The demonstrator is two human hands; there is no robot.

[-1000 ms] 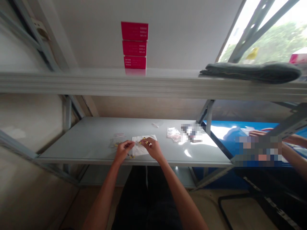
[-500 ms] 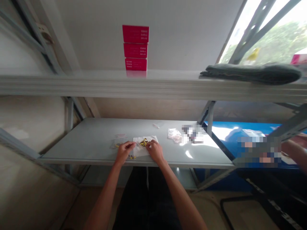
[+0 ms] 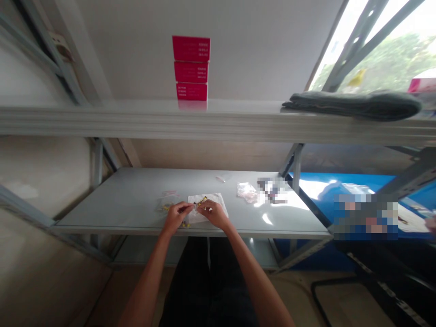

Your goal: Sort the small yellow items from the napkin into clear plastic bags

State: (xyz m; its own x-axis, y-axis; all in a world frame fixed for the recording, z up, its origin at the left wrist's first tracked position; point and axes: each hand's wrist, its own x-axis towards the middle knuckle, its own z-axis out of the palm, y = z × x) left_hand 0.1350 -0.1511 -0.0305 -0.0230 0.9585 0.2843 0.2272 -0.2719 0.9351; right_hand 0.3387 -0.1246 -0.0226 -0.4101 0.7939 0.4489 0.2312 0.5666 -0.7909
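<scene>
My left hand (image 3: 177,215) and my right hand (image 3: 211,212) meet fingertip to fingertip over a white cloth (image 3: 218,200) near the shelf's front edge. Both are pinched closed. What lies between the fingertips is too small to name. Several small yellow and dark pieces (image 3: 203,200) lie on the cloth, partly hidden behind my right hand. More small yellow pieces (image 3: 185,225) sit just below my left hand. Left of that hand is a clear plastic bag (image 3: 169,199) with yellow bits in it.
The grey metal shelf (image 3: 129,195) also bears clear bags (image 3: 247,191) to the right and a small slim item (image 3: 220,179) at the back. Overhead, an upper shelf (image 3: 143,120) holds red boxes (image 3: 191,70) and dark folded fabric (image 3: 354,104). A blue surface (image 3: 316,181) adjoins on the right.
My right hand has moved left from the pile of small pieces to my left hand, and their fingertips now meet. Another person's arm at the far right has drawn back.
</scene>
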